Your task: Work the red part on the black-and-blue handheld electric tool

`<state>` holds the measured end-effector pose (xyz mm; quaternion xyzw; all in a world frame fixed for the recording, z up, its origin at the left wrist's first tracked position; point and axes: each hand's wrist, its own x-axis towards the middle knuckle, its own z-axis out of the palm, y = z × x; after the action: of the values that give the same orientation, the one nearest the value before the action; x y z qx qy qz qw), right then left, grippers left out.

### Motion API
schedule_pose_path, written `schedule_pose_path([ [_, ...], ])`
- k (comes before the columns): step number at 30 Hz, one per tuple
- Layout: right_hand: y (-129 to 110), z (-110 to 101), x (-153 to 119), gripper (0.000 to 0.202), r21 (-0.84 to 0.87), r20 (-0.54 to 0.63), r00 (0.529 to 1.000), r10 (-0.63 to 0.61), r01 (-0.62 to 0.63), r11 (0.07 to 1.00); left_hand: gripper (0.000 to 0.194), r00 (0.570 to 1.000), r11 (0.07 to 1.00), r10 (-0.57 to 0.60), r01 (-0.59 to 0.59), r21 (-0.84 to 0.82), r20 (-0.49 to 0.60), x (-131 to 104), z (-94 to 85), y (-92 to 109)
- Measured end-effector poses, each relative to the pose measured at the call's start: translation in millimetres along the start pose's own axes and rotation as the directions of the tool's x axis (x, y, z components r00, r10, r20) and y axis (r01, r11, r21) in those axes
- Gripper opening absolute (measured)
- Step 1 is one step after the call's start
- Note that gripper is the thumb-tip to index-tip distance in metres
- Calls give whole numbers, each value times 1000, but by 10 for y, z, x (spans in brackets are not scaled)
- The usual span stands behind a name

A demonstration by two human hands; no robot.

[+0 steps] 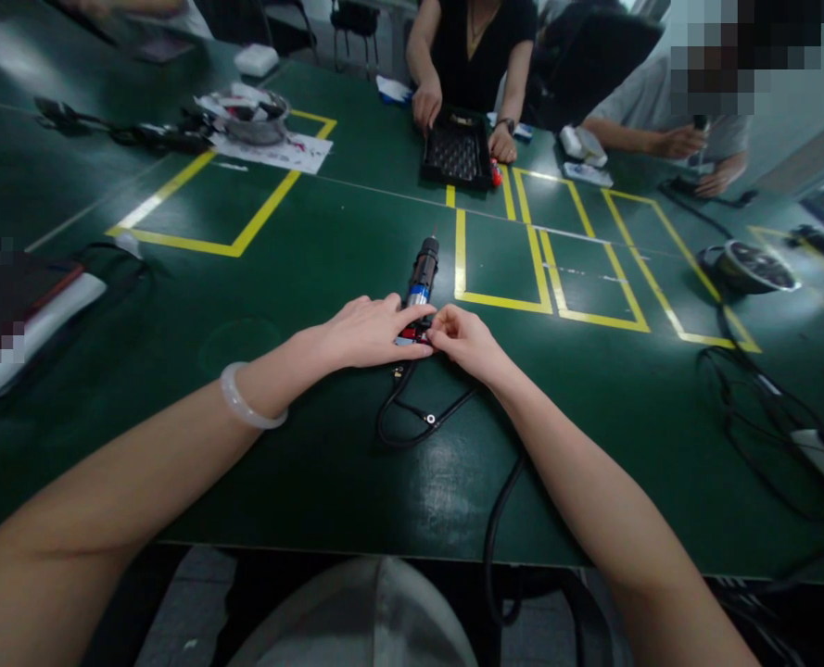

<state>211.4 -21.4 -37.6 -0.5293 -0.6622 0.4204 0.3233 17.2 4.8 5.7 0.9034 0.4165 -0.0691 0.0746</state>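
An electric screwdriver (423, 270) lies on the green table with its thin bit pointing away from me. Its rear end, where some red shows, is partly covered by my hands. From the left, my left hand (376, 332) grips the rear of the body between thumb and fingers. Close against the same end, my right hand (462, 337) has its thumb and fingertips pinched together; whatever is between them is too small to make out. Below the hands, a black cable (390, 435) with a small ring terminal (431, 420) loops on the table and passes under my right forearm.
Yellow tape rectangles (501, 302) mark the table ahead. Across it, a person's hands touch a black tray (457, 153). A metal bowl (251, 116) stands on paper at back left, another round metal part (752, 267) at right. Cables (738, 389) lie tangled on the right.
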Motion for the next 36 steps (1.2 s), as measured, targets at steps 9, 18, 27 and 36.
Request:
schedule_pose_path([
  [9,-5,1,-7,15,-6,-6,1000,-5,5,1000,74,1000,1000,-17,17,-12,23,-13,-34,30],
  [18,26,50,-17,14,82,-9,999,-39,40,996,73,1000,1000,7,-7,7,-11,-10,-11,16],
  [27,5,49,-26,7,164,15,999,-46,43,986,75,1000,1000,0,0,3,7,-5,-11,12],
  [36,68,56,-24,18,132,27,996,-80,76,988,72,996,999,-44,46,23,-72,-22,47,95],
])
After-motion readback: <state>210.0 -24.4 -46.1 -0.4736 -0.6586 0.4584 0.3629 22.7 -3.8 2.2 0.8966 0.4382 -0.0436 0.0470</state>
